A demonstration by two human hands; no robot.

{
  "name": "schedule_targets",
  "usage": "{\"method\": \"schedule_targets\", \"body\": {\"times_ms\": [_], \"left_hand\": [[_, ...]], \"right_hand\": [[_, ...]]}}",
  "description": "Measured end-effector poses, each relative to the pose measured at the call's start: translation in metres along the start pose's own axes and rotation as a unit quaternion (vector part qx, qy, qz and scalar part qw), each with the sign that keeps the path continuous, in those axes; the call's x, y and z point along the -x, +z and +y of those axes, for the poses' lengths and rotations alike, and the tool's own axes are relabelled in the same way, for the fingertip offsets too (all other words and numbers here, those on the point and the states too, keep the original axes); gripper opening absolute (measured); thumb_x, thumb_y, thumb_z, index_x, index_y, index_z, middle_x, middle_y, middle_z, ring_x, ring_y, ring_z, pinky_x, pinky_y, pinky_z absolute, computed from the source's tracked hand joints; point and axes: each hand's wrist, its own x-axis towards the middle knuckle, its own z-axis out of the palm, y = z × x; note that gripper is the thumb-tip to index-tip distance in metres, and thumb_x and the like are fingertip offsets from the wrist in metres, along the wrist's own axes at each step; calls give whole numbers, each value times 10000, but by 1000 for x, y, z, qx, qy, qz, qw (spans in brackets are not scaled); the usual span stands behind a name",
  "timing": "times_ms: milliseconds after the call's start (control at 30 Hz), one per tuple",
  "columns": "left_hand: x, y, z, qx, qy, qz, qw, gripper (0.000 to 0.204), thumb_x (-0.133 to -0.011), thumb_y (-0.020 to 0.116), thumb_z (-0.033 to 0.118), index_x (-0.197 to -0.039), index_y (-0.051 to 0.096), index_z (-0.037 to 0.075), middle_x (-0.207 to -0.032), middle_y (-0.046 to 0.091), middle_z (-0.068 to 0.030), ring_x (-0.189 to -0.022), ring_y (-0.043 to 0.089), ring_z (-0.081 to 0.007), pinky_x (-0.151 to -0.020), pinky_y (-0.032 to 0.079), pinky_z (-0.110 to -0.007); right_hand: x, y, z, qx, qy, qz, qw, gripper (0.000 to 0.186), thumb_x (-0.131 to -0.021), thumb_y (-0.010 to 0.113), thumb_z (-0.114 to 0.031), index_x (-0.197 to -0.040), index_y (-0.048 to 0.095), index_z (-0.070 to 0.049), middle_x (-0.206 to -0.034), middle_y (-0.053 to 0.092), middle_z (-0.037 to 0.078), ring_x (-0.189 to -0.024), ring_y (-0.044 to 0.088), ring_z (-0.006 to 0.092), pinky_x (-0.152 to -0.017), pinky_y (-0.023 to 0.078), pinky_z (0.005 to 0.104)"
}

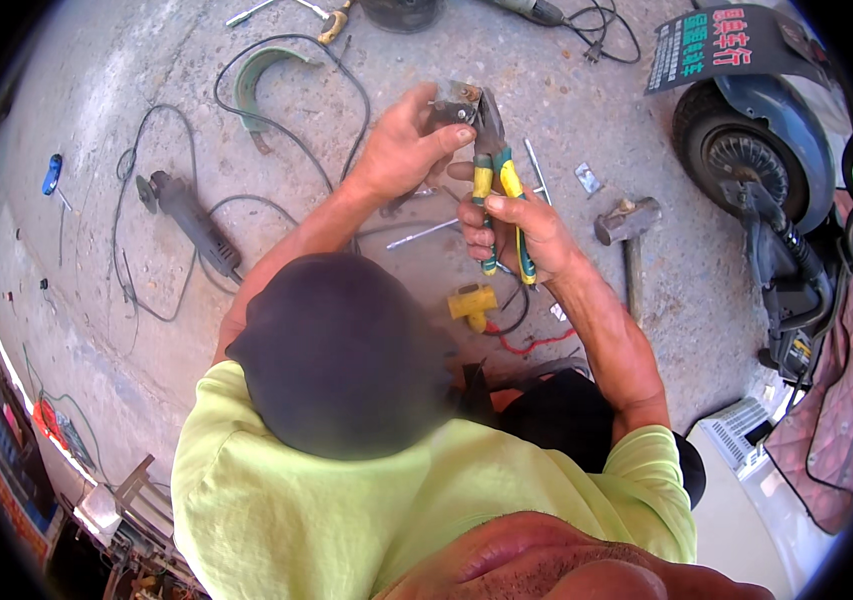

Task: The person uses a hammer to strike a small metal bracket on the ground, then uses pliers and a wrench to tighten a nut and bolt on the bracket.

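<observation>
Between the fingers and thumb of my left hand (401, 150) is a small metal part (459, 100), grey with rusty brown patches. My right hand (531, 230) is wrapped around the green and yellow handles of a pair of pliers (508, 178). The dark jaws of the pliers point away from me and meet the right side of the metal part. Whether they bite on it or only touch it, I cannot tell. Both hands are held over the concrete floor, and some right-hand fingers are partly hidden behind the handles.
An angle grinder (196, 225) with its looped cord lies to the left, with a blue-handled screwdriver (52, 176) farther out. A curved metal band (249, 88) lies beyond my left hand. Right of my hands are a hammer head (628, 220) and a scooter wheel (746, 160). A yellow block-shaped thing (471, 304) sits nearer.
</observation>
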Motion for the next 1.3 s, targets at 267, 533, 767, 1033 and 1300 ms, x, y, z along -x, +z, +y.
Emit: {"method": "schedule_targets", "body": {"times_ms": [267, 533, 767, 1033, 1300], "left_hand": [[-2, 0, -2, 8, -12, 6, 1000, 656, -948, 732, 209, -1418, 384, -88, -796, 604, -62, -565, 527, -96, -451, 410, -265], [-2, -4, -14, 57, -44, 4, 997, 600, -943, 736, 185, -1383, 423, -77, -840, 627, -66, -593, 548, -95, -463, 425, -255], [-6, -2, -29, -55, 6, 57, 997, 645, -918, 769, 182, -1374, 428, -120, -1054, 700, -132, -777, 617, -102, -565, 491, -247], [-8, -13, -30, 40, -69, 38, 996, 623, -924, 763, 226, -1368, 465, -92, -951, 668, -96, -781, 626, -139, -656, 527, -280], [-15, -9, -10, -342, 330, 126, 871, 243, -929, 714, 132, -1140, 680, 15, -959, 686, -100, -870, 678, -225, -753, 556, -355]], "right_hand": [[-11, -3, 4, 194, -43, 99, 975, 591, -923, 619, -200, -1459, 450, -19, -969, 563, 52, -815, 552, 153, -732, 481, 327], [-11, -6, 3, 299, -40, 113, 947, 530, -995, 547, -198, -1474, 426, -8, -1258, 647, 180, -1077, 667, 257, -912, 562, 416], [-7, -11, -6, 17, 30, 60, 998, 474, -1020, 535, -225, -1431, 459, -2, -1297, 622, 205, -1067, 659, 271, -892, 566, 455], [-14, -5, 7, 96, -12, 123, 988, 432, -996, 577, -169, -1393, 497, -16, -933, 517, 43, -778, 515, 146, -646, 443, 323], [-11, -11, 10, 179, -18, 150, 972, 434, -961, 590, -189, -1352, 555, -4, -891, 586, 29, -768, 590, 121, -675, 545, 324]]}}
